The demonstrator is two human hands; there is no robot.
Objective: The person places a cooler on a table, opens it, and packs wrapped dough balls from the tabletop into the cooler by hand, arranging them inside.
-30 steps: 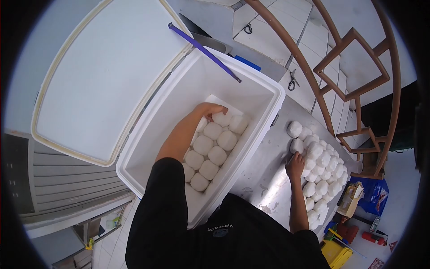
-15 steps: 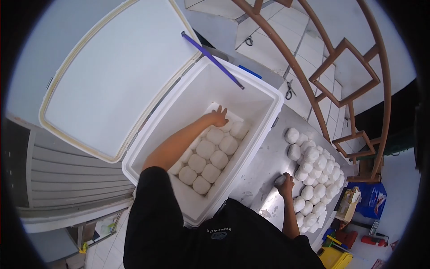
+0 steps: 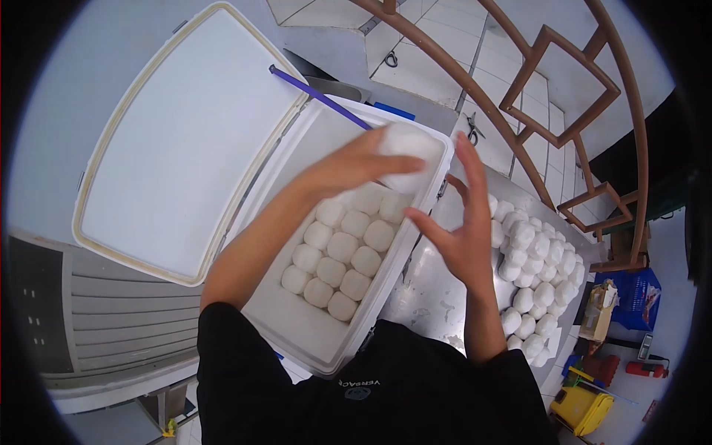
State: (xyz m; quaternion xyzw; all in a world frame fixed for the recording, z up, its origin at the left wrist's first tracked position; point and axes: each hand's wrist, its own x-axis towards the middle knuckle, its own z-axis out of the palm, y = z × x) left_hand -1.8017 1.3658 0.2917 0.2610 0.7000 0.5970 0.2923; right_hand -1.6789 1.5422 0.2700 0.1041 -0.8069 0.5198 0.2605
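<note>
White dominates the head view: a pale, rounded ball [image 3: 408, 141], blurred by motion, sits in the grip of a person's left hand [image 3: 362, 159] at one o'clock, over the far corner of an open cooler box [image 3: 285, 330]. The fingers of that hand curl around it, crossing its near side. Toward three o'clock, by the rim, the right hand [image 3: 466, 245] holds nothing, its fingers spread wide and turned toward the left hand.

The change is fresh. Half a second ago the right hand gripped a ball low over the metal surface [image 3: 434, 297] while the left reached into the box with nothing in its grasp; now the left carries the load and the right is free. The swap suggests a hand-to-hand pass near the rim, and it puts this piece on the box's side of the work, though not yet set down beside the others.

Inside the box, at the centre of the dial, rows of similar balls [image 3: 343, 247] lie packed closely together. Between three and four o'clock, a heap of balls [image 3: 555, 252] covers part of the surface. The lid [image 3: 178, 148] stands open at ten o'clock, and a purple bar [image 3: 319, 96] slants between eleven and twelve.
</note>
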